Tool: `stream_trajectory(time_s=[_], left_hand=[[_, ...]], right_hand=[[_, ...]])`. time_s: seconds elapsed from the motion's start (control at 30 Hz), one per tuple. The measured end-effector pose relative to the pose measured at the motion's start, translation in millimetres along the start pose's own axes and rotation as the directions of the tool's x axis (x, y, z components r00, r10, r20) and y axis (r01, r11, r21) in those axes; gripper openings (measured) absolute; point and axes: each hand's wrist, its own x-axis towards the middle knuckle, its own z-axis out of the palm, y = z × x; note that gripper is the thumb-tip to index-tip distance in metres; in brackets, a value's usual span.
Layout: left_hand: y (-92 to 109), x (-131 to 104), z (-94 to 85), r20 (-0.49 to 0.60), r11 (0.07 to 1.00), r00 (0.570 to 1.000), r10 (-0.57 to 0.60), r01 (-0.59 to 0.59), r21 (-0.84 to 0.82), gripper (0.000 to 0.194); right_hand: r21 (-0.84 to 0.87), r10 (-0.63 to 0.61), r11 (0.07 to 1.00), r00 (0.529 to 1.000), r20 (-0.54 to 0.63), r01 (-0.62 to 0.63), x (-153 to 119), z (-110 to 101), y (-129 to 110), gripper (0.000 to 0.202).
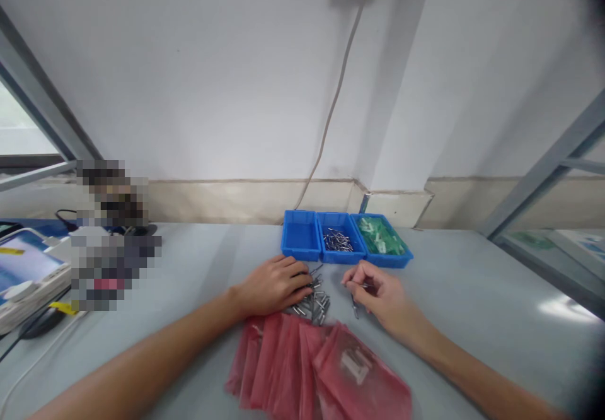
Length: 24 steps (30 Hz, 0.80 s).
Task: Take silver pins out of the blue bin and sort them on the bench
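Observation:
My left hand lies with fingers spread at the left side of a loose pile of small metal pins on the table. To the right of the pile, my right hand is closed in a pinch on thin metal pins. Several overlapping red plastic bags lie just below the pile, and the rightmost one has pale pieces showing through it. Behind the hands stand three blue trays: the left tray is empty, the middle tray has metal pins, and the right tray has green bags.
At the far left of the grey table are a power strip, a dark mouse, cables and a screen. A blurred-out area is beside them. A cable hangs down the wall behind the trays.

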Motion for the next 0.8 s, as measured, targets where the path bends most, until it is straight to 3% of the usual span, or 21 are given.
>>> stream_trajectory(time_s=[0.33,0.8], left_hand=[[0.2,0.4,-0.1,-0.002,1.000,1.000,-0.002,0.002,-0.003,0.030],[0.7,0.8,-1.5,0.020,1.000,1.000,-0.007,0.007,0.011,0.031]], right_hand=[[0.078,0.108,0.991,0.994,0.026,-0.110,-2.4,0.6,-0.4,0.027],[-0.026,0.047,0.999,0.999,-0.026,-0.048,-5.1,-0.1,-5.9,0.039]])
